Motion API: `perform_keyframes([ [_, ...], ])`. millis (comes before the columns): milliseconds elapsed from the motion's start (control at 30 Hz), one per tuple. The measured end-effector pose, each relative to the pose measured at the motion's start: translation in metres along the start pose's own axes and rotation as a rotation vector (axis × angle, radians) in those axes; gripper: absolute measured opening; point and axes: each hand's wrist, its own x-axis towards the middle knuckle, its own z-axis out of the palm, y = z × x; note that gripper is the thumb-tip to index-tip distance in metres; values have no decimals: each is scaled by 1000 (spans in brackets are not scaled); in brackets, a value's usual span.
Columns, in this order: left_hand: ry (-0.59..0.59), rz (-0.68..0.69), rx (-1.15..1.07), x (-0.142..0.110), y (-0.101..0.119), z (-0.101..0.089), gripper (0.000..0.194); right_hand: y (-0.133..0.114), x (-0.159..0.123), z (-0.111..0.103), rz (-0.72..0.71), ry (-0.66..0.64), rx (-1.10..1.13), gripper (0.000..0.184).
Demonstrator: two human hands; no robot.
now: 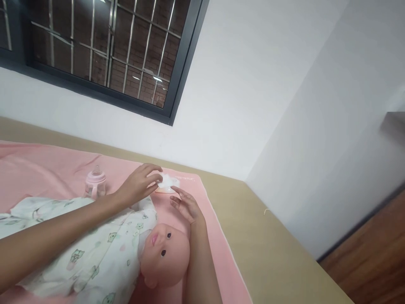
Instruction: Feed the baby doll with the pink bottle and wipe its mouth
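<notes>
A baby doll (164, 253) in a white patterned romper lies on a pink cloth (47, 173), head toward the lower middle. My left hand (141, 182) reaches over the doll and pinches a white cotton pad (165, 180) that sits on a small pale dish (167, 189). Just to the right of the dish and above the doll's head, my right hand (186, 207) hovers with fingers loosely spread and holds nothing. A pink baby bottle (95, 182) stands upright behind the doll's body.
The pink cloth covers a tan table (268, 249) whose right edge runs diagonally. White walls meet at a corner behind it. A dark-framed barred window (104, 55) is at upper left. Wooden floor (373, 261) shows at lower right.
</notes>
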Motion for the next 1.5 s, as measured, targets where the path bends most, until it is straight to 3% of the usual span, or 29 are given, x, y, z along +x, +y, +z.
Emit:
perform_keyframes([
  [167, -117, -201, -296, -5, 18, -17, 23, 41, 4, -26, 44, 279, 135, 38],
  [400, -424, -587, -837, -28, 34, -37, 40, 49, 10, -25, 67, 283, 112, 41],
  [467, -533, -581, -800, -34, 34, -39, 39, 48, 10, -25, 63, 295, 117, 43],
  [667, -784, -351, -592, -41, 38, -39, 26, 49, 10, -23, 51, 317, 83, 43],
  [1000, -690, -440, -413, -48, 48, -28, 12, 46, 9, -17, 48, 331, 27, 36],
  [1167, -699, -471, -401, -48, 53, -25, 11, 46, 10, -17, 52, 330, 0, 36],
  [1500, -646, -387, -276, -50, 54, -25, 10, 47, 11, -17, 57, 328, -27, 35],
])
